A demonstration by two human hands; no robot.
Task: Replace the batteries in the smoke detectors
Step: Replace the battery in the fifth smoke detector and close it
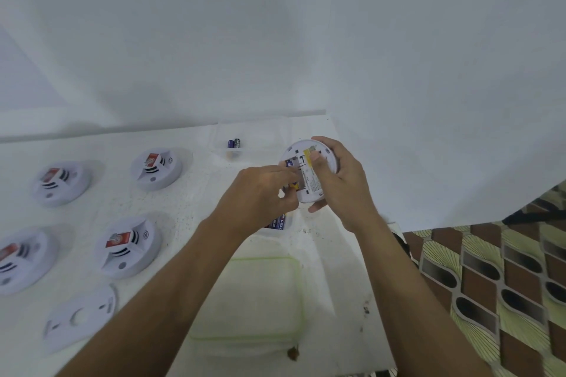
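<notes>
Right hand [340,184] grips the probably light, rigid smoke detector [309,171] by its rim while left hand [260,193] pinches a small battery [294,185]

Soft even light, slight blur, edges warped.

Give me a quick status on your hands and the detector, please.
Right hand grips the smoke detector, back up. Left hand pinches a battery at its open compartment. Four other detectors lie left, apart.
</notes>
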